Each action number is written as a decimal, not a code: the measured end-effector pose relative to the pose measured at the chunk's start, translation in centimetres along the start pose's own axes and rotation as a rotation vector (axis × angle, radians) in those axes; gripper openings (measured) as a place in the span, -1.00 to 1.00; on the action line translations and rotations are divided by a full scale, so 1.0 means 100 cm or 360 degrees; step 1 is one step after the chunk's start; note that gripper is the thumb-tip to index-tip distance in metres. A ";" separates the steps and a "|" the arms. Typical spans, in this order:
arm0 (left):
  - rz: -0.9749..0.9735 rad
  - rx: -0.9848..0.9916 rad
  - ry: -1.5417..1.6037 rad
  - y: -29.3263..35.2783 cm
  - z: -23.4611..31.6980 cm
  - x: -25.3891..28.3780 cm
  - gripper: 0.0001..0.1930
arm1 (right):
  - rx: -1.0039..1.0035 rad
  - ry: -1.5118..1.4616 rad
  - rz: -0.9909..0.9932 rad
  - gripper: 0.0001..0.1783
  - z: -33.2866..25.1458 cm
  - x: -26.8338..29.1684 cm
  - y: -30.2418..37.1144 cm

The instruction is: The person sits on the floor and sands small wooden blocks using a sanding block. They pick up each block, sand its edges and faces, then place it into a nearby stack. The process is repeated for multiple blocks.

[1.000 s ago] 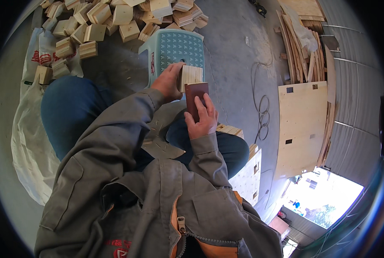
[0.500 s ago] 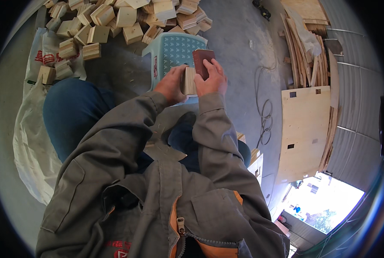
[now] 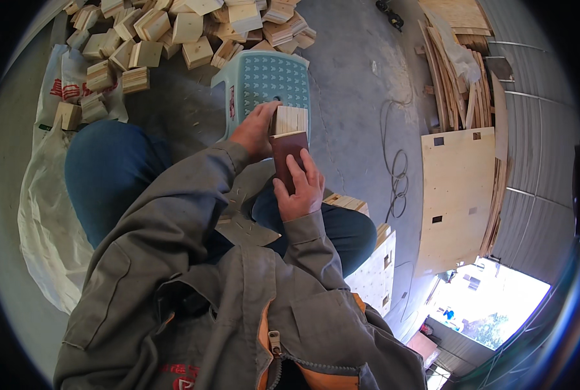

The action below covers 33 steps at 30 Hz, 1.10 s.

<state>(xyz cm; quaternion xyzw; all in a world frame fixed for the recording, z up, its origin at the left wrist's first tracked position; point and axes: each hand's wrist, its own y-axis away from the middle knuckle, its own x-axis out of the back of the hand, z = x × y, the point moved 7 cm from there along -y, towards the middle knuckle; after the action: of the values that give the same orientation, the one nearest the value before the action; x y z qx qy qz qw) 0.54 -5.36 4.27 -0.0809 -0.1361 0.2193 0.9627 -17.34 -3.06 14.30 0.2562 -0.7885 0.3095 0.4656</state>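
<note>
1. Lying well left of the left hand (image 3: 257, 130): white sack (image 3: 46, 227), red printing (image 3: 67, 90) near its far end, creased, hard to read.
2. Beyond the left hand, off to its left: block heap (image 3: 189, 36), cut wood, a few strays by the sack.
3. Nearer the body than the left hand: grey jacket (image 3: 231, 292), red mark (image 3: 185, 378) low on the chest, partly cut off by the lower edge.
4. Just past the left hand: teal stool (image 3: 264, 78), red label (image 3: 231, 104) on its left side, print too small to read.
5. Left hand: curled round the left side of the pale wooden block (image 3: 291, 119), fingers close together. Can't tell where its thumb sits.
6. Pale wooden block: right beside the left hand, over the stool's near part. Can't tell if stool carries it.
7. Red-brown block (image 3: 287, 159): overlaps the wooden block's near end, left of the right hand (image 3: 303, 188).
8. Right hand: fingers slightly spread on the red-brown face, thumb at its left edge, gripping.
9. Right of the right hand: looped cable (image 3: 399, 174) on floor, then plywood panel (image 3: 459, 182).
</note>
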 end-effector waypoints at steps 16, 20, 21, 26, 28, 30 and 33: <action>-0.0058 0.0097 -0.0013 0.001 0.000 0.002 -0.03 | -0.0476 -0.0421 0.0173 -0.33 0.123 -0.018 -0.122; -0.0086 0.0065 -0.0031 -0.001 0.003 0.000 -0.01 | -0.0924 -0.1134 0.0150 -0.34 0.154 -0.020 -0.096; -0.0073 0.0062 -0.0038 -0.001 0.001 -0.001 -0.01 | -0.0954 -0.1277 0.0168 -0.35 0.155 -0.026 -0.089; -0.0063 0.0088 -0.0060 0.001 -0.003 0.001 0.00 | -0.1129 -0.1858 0.0156 -0.40 0.141 -0.044 -0.071; -0.0070 0.0101 -0.0072 0.000 -0.002 -0.001 0.00 | -0.1125 -0.1939 0.0109 -0.44 0.140 -0.048 -0.068; -0.0073 0.0103 -0.0071 -0.001 -0.002 -0.001 0.00 | -0.1202 -0.1927 0.0068 -0.45 0.143 -0.048 -0.060; -0.0078 0.0099 -0.0065 -0.002 0.001 -0.002 -0.01 | -0.1285 -0.1810 -0.0156 -0.45 0.155 -0.043 -0.032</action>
<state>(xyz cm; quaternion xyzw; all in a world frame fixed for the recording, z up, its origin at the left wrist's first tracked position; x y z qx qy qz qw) 0.45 -5.56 4.33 -0.0430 -0.1508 0.2015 0.9669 -22.24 -15.99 5.46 0.2206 -0.9508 -0.2112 0.0528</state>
